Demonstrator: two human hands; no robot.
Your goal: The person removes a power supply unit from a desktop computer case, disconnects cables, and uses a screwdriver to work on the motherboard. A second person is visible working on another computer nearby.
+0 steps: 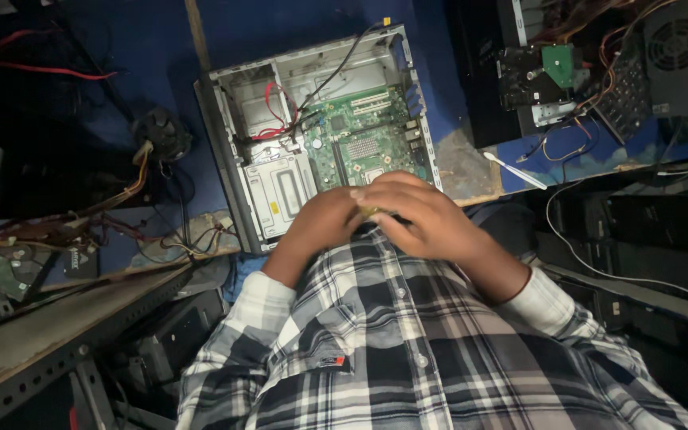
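Small part (369,212) — hidden between fingers (396,195)

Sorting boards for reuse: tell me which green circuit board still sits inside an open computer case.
The large green motherboard, mounted in the open grey case just beyond both hands; the small green board lies loose among cables, top right.

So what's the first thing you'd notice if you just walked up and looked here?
Probably the open computer case lying in the middle of the blue table, with its green circuit board showing. Just below it, the left hand and right hand meet around a small yellowish thing too hidden to make out. More computer parts and tangled wires pile up at the top right.
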